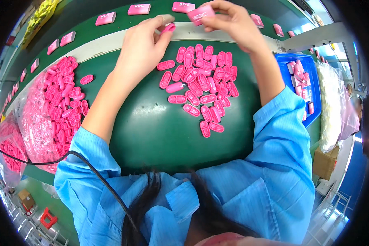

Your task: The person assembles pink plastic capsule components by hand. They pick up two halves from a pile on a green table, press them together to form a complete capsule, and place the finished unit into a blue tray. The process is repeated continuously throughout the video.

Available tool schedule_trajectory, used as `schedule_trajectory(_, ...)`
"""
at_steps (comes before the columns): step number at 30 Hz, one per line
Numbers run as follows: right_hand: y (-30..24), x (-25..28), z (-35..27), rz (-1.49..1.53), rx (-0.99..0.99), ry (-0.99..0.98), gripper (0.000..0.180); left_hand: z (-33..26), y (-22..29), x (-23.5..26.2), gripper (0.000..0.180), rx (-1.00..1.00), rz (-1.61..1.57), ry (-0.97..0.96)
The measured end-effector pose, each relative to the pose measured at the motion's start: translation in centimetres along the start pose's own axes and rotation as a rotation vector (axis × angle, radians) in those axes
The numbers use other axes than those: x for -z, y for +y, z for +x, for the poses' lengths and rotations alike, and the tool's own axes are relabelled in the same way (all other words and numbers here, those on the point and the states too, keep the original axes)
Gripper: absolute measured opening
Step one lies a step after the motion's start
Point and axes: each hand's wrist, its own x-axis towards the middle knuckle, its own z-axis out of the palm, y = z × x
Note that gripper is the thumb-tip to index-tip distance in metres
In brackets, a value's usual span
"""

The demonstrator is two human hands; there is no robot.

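My left hand (142, 47) is closed on a small pink oval cap (168, 28) over the pale rail (192, 31) at the back of the green table. In my right hand (230, 22), a flat pink-and-white casing (201, 15) is pinched between thumb and fingers. The two held pieces are apart, side by side. Below my hands lies a loose pile of bright pink oval caps (192, 97), most showing their hollow side. More pink-and-white casings (139, 9) stand spaced out in a row on the green belt (125, 21) beyond the rail.
At the left, a clear plastic bag (33, 119) spills a heap of pink caps (65, 102). To the right stands a blue tray (286, 60) holding several pink-and-white casings. A bag of pale pieces (329, 106) lies beyond it. A black cable (90, 164) crosses my left sleeve.
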Motion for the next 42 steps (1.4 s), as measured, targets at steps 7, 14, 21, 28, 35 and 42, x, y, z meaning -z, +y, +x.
schedule_trajectory(7, -0.9, -4.2, -1.6, -0.446, 0.215, 0.233, 0.022, 1.1, -0.7, -2.1, 0.032, 0.24, -0.85, -0.102)
schedule_trajectory(14, 3.3, -1.5, -0.3, 0.078, -0.079, 0.099, 0.03, 1.8, -2.1, -2.5, 0.038, 0.198, -0.931, 0.037)
schedule_trajectory(21, 3.4, -2.2, -0.5, 0.222, -0.053, 0.112, 0.03, 1.3, -1.2, -2.0, 0.029, 0.241, -0.868, 0.033)
schedule_trajectory(28, 2.8, -2.3, -0.5, 0.201, -0.035, 0.117, 0.029, 1.5, -2.1, -2.5, 0.042, 0.143, -0.832, 0.079)
schedule_trajectory(35, 3.3, -1.9, -0.7, 0.261, -0.043, 0.093, 0.029, 1.3, -1.2, -2.2, 0.029, 0.255, -0.975, 0.065)
schedule_trajectory(42, 2.6, -2.6, -0.9, 0.04, 0.048, 0.154, 0.031, 1.2, -1.4, -2.0, 0.038, 0.112, -0.595, 0.098)
